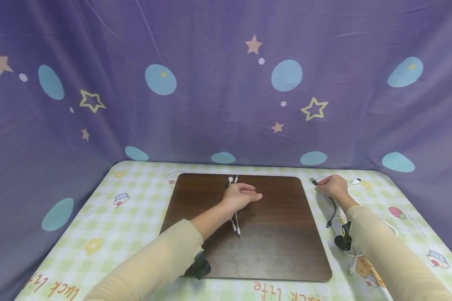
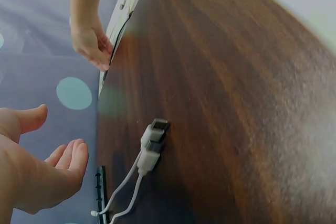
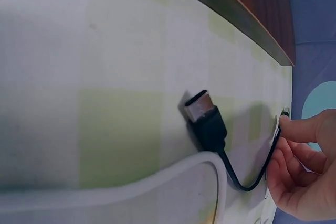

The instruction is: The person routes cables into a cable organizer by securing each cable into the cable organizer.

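Note:
Short white cables (image 1: 238, 217) lie lengthwise on the brown board (image 1: 278, 234), their plugs (image 2: 149, 158) large in the left wrist view beside a dark slotted strip (image 2: 101, 190). Over them hovers my left hand (image 1: 239, 197), fingers loosely bent and holding nothing. Right of the board, my right hand (image 1: 333, 187) pinches a short black cable (image 1: 333, 209) near its far plug, between thumb and fingers. That cable's near plug (image 3: 209, 127) rests on the cloth in the right wrist view, against a white cable (image 3: 157, 174).
White cables (image 1: 389, 227) lie on the checked cloth (image 1: 109, 225) around and under my right forearm. One white plug (image 1: 355, 182) is just right of my right hand. A purple curtain (image 1: 218, 133) stands behind the table and at its sides.

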Demonstrator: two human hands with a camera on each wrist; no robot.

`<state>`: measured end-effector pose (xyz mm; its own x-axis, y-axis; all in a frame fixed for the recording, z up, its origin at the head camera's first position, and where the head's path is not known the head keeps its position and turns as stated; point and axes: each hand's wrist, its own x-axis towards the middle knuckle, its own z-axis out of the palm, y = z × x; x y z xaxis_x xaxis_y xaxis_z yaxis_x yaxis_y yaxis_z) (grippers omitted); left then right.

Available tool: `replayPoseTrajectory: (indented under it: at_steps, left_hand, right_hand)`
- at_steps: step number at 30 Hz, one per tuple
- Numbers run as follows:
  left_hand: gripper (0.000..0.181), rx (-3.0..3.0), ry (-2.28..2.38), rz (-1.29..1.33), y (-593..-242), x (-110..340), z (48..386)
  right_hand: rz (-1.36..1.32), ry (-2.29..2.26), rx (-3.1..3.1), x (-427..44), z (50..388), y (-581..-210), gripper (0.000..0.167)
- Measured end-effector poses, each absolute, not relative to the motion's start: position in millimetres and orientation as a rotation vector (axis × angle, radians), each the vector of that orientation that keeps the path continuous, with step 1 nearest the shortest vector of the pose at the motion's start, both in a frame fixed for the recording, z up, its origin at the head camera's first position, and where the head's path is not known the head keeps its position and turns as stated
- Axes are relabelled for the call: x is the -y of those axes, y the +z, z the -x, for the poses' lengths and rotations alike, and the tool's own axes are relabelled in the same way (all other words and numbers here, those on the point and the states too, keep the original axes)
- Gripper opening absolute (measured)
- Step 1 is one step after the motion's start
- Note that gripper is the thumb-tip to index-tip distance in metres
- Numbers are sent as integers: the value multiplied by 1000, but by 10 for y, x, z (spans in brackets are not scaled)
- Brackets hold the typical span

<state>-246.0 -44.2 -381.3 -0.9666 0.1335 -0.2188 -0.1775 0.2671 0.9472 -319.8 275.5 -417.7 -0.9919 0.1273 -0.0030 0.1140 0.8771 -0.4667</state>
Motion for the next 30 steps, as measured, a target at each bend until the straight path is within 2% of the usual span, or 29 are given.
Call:
replayPoseTrajectory:
  at_steps: [20,30]
  left_hand:
    - [41,-2239,1725,33,-3891,145,2368]
    - [38,-2255,1725,11,-3931,-1,2336]
  right_hand:
    - [224,717,3028,-2761,3188,-4175,23]
    - [329,991,3034,-2818,3149,-4117,25]
